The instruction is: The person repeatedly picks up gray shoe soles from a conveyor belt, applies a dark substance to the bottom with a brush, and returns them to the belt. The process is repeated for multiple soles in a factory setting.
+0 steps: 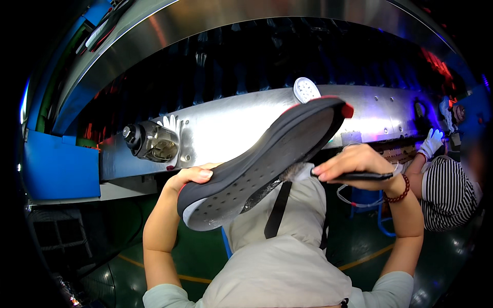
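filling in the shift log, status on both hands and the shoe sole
Left hand gripping shoe sole near one end. Right hand holding brush, bristles at sole's edge. Pale cord looped below right wrist.

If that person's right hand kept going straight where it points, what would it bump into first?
Most likely the shoe sole: the brush in the right hand would lead. Whether the tip touches the sole now is hard to tell.

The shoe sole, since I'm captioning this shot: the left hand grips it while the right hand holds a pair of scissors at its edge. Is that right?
Not quite: the head view shows the right hand holding a brush, not scissors, at the edge of the shoe sole. The left hand does grip the sole.
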Tool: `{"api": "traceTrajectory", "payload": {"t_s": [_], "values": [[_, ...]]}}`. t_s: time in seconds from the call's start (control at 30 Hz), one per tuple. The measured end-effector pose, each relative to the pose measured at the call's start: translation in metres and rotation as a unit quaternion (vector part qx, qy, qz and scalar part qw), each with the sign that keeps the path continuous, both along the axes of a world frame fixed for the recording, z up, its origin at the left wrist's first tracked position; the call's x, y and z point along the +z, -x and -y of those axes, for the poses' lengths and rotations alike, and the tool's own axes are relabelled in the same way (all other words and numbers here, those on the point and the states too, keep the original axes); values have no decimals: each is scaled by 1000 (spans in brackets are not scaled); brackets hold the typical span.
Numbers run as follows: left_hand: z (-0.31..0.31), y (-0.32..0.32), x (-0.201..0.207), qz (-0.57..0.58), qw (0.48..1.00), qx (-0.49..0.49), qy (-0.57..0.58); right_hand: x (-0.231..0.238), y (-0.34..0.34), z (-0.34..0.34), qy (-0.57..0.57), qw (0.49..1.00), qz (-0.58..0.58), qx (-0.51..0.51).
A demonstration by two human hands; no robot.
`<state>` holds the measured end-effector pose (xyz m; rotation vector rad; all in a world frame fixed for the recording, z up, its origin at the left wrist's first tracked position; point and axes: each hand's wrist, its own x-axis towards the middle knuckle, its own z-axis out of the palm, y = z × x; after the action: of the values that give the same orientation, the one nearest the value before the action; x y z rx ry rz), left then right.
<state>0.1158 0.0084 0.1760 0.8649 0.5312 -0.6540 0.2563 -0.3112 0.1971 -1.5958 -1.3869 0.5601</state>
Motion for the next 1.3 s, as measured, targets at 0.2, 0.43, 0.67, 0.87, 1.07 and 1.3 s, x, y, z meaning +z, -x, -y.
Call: {"api": "traceTrajectory", "payload": {"t_s": [0.2,0.43,0.67,0.87,1.07,1.3], "values": [[-4,4,2,6,1000,-8,4,10,-6,2,-14,999,41,-15],[-5,10,0,2,999,3,40,13,-12,10,14,998,62,31],[-15,7,-17,46,991,-8,129,27,-28,9,88,994,58,24],[12,-5,-58,37,973,106,202,15,12,-30,0,971,-239,-19],[26,-12,-76,94,953,135,255,-35,25,-51,6,913,-359,-195],[29,-4,-96,90,941,183,271,-73,1,-48,-103,872,-158,-451]]}}
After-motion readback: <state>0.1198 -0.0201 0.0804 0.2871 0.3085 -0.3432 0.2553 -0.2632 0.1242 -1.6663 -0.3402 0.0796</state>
